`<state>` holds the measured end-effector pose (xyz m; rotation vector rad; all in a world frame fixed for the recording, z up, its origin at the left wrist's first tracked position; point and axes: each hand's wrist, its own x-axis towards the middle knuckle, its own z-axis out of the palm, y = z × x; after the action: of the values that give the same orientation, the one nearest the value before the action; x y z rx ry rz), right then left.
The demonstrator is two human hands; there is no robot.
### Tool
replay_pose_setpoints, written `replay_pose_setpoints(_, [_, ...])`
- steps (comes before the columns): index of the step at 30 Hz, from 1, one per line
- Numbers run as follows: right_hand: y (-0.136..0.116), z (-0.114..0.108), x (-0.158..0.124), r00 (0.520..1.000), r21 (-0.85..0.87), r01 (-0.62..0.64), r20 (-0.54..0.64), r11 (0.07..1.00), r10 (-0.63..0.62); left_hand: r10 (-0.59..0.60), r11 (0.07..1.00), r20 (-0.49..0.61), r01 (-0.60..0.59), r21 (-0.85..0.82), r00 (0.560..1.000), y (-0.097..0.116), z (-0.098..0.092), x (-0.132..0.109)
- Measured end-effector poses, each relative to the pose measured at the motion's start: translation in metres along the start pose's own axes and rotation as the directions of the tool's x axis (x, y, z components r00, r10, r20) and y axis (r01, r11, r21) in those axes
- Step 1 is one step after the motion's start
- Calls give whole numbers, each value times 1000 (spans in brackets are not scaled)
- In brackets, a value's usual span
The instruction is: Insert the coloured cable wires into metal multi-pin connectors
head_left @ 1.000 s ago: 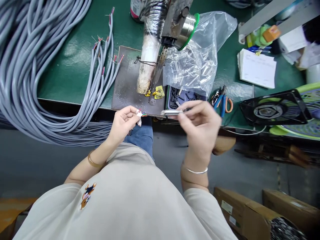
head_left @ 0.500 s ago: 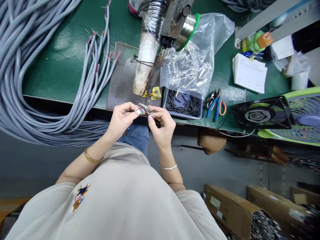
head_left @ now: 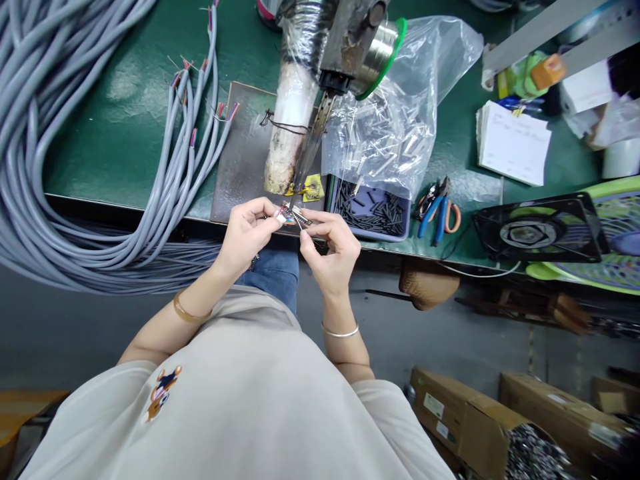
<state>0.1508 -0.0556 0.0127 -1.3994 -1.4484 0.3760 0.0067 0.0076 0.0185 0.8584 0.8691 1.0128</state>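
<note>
At the front edge of the bench, my left hand point(head_left: 253, 230) pinches thin coloured wires point(head_left: 289, 219) between thumb and forefinger. My right hand point(head_left: 333, 250) is closed on a small metal connector point(head_left: 300, 215), and a thin pale strand runs down to its thumb. The fingers partly cover both pieces, so where they touch is hard to see. Just above, a soldering iron point(head_left: 313, 137) points down, its tip at the connector's upper end. A spool of solder wire point(head_left: 380, 57) with a green rim hangs beside the iron.
Thick grey cables point(head_left: 30, 153) with stripped ends cover the left side. A purple tray point(head_left: 370, 235) of short black tubes stands right of my hands, under a clear plastic bag point(head_left: 400, 127). Cutters point(head_left: 434, 212), a paper pad point(head_left: 515, 143) and a black fan point(head_left: 537, 230) lie farther right.
Both hands have shifted slightly right with the wires and connector, which now come up against the soldering iron's tip. The view has moved a little.
</note>
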Motion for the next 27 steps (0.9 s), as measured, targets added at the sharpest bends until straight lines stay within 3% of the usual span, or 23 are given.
replay_pose_setpoints(18, [-4, -4, 6, 992, -91, 125, 25, 988, -123, 9, 1000, -21, -9, 5, 1000, 3, 2, 1])
replay_pose_setpoints(27, [-2, -4, 0, 986, -147, 167, 42, 975, -163, -56, 998, -3, 56, 31, 998, 0, -4, -2])
